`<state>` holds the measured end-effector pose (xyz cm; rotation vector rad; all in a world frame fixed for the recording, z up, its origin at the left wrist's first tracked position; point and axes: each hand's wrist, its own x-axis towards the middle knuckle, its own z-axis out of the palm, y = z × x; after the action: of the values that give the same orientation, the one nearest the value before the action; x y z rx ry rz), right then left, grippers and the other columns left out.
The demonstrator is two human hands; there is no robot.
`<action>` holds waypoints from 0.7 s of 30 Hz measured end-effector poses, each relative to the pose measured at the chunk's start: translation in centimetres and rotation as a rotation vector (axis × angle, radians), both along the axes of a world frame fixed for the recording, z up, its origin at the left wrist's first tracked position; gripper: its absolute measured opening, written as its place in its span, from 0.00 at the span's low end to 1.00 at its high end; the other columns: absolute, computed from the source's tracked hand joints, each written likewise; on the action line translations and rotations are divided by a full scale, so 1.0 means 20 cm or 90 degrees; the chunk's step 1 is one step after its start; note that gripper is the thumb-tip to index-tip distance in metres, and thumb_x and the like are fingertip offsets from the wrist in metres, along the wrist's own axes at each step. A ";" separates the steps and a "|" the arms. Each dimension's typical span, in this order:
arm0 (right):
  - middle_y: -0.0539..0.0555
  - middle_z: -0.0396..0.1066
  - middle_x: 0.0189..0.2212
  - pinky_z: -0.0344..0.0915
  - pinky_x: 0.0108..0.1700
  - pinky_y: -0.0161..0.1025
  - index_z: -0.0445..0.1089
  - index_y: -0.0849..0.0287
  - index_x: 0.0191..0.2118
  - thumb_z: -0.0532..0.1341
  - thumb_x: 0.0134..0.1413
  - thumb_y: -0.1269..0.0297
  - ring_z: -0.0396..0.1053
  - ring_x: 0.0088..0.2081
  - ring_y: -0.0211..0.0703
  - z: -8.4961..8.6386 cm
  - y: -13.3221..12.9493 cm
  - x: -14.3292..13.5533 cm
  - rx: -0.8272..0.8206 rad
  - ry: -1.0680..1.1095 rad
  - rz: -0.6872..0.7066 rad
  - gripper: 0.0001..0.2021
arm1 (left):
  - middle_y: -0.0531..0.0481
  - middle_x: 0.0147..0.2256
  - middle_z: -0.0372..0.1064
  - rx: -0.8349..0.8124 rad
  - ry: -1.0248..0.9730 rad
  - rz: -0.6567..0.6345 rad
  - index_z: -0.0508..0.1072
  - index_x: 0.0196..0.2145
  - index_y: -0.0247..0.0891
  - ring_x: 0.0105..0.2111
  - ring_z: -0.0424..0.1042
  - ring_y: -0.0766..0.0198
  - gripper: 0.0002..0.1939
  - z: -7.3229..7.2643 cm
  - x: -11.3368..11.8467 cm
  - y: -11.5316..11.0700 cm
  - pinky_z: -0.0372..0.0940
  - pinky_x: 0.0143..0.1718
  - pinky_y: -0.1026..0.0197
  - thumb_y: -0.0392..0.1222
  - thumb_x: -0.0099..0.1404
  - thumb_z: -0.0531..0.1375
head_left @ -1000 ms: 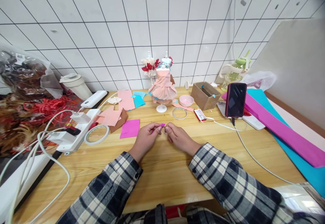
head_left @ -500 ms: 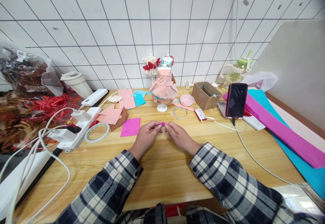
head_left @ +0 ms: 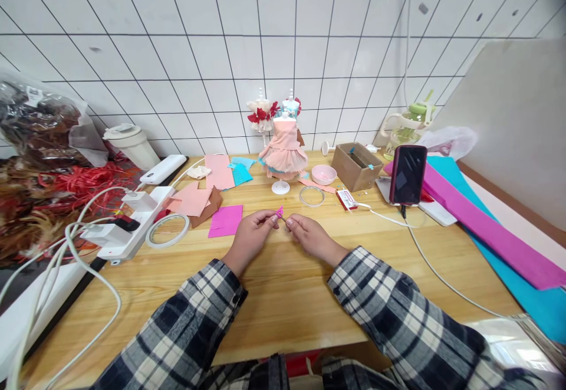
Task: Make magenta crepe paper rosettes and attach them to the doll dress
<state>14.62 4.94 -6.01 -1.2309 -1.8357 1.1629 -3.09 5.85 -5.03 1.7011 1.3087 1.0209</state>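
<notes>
White tiles (head_left: 186, 59) are rising behind your wooden table (head_left: 292, 295), and your hands are meeting over its middle. Your left hand (head_left: 253, 236) is pinching a pink scrap (head_left: 279, 212) between thumb and forefinger, near the front of the dress stand (head_left: 285, 139). Compared with half a second ago, the scrap is showing taller and narrower — it is poking up above your left fingertips instead of sitting as a squat bunch between both hands. Something thin and dark is now showing in the gap towards your right hand (head_left: 313, 239). That hand is keeping its fingertips drawn together just beside the scrap; whether they are grasping anything, you cannot tell from this view. The pink sheet (head_left: 225, 220) is staying flat beyond your left hand.

Among the containers, the pink bowl (head_left: 324, 182) is standing open right of the dress stand, its contents too unclear to name. Beside it, the brown box (head_left: 345, 170) is also standing open, blue bits sticking to it — its inside is looking mostly dark. At far left, a clear bag (head_left: 91, 136) is holding brown stuff.
</notes>
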 end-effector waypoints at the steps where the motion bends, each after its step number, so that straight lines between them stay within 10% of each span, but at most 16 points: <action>1: 0.44 0.57 0.19 0.54 0.18 0.29 0.60 0.56 0.32 0.44 0.63 0.50 0.55 0.16 0.31 -0.01 0.00 0.00 -0.026 0.010 0.003 0.18 | 0.48 0.29 0.74 0.001 0.004 0.005 0.75 0.38 0.35 0.32 0.72 0.61 0.16 0.00 0.00 0.00 0.65 0.38 0.61 0.49 0.61 0.56; 21: 0.45 0.55 0.19 0.59 0.12 0.28 0.59 0.55 0.32 0.46 0.60 0.44 0.55 0.16 0.32 0.00 0.00 0.01 -0.097 0.071 0.021 0.20 | 0.49 0.34 0.76 0.070 0.163 -0.070 0.76 0.36 0.39 0.34 0.73 0.61 0.13 -0.01 0.00 -0.01 0.65 0.39 0.62 0.46 0.64 0.53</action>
<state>14.73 5.03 -6.05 -1.1976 -1.7174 1.3839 -3.12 5.70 -5.32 2.0181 1.3196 0.8458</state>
